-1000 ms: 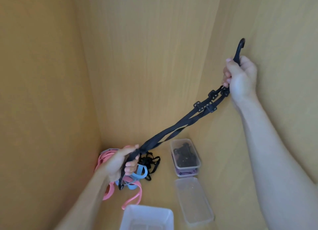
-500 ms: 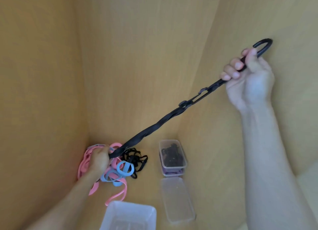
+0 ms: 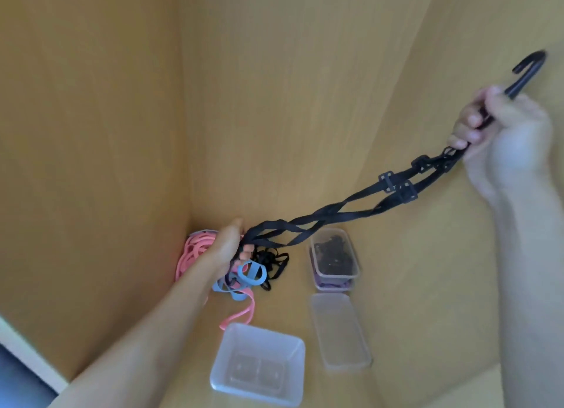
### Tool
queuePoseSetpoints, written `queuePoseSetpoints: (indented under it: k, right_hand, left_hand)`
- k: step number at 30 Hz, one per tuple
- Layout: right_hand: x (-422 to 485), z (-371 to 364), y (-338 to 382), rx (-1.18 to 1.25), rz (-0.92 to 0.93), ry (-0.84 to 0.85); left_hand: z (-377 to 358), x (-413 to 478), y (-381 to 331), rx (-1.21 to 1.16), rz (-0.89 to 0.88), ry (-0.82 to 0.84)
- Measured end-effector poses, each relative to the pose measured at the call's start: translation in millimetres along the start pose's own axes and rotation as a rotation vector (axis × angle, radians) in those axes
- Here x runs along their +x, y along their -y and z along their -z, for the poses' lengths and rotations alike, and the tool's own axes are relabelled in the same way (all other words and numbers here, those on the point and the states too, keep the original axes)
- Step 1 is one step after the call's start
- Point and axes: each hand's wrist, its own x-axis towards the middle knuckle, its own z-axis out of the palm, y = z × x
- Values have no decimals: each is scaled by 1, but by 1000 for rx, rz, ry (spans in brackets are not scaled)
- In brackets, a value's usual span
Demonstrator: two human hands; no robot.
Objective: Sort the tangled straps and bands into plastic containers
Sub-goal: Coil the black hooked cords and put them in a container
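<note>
**Black strap: tension eased, strands now apart**

1. Far left, in the corner of the wooden panels (image 3: 91, 163), lie the pink bands (image 3: 195, 252). They are flat, smooth, rubbery loops, heaped and overlapping.
2. The left hand (image 3: 227, 246) is clenched round the low end of the black strap (image 3: 320, 218), directly over that heap. Half a second ago this hand sat lower and the strap ran from it as one tight twisted cord. Now the cord has slackened and opened into several flat woven strands that cross one another.
3. Judgement: the twist is largely out but the crossings remain, so the strap is not ready to be put away.
4. Just below the hand lie the blue bands (image 3: 250, 273), thick moulded loops. Beside them are the loose black straps (image 3: 271, 259), thin and knotted together.
5. Nearer the camera stands the square container (image 3: 259, 368), translucent plastic. Its base looks bare.
6. To its right lies a flat clear piece (image 3: 338, 331). Whether it is a lid or a tray cannot be told.
7. Behind that, the filled container (image 3: 334, 258) holds dark straps and shows a purple layer beneath.
8. Square plastic sliders (image 3: 396, 188) sit on the strands near the upper end.
9. The right hand (image 3: 503, 127) has shifted further right. It grips the shank of the rigid, curved hook (image 3: 528, 68).
</note>
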Motion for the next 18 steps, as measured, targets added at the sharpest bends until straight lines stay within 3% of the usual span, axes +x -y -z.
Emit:
queuePoseSetpoints:
  k: [3,7,11,15,18]
  right_hand:
    - [-2,-2,-18,-65,-55,-57]
    - [-7,-5,-44,-125,-126,-14]
    - [-21,-8,-76,-266,-186,93]
    - [-37,-16,-99,-336,-234,200]
    - [-47,-18,-111,-314,-274,245]
  left_hand:
    - [0,-13,0,-182,-1,238]
    - [-13,-35,-6,-333,-28,368]
    - [-20,-45,-4,-310,-94,288]
    - [-19,-43,-1,130,-207,99]
    - [-17,-45,0,202,-209,88]
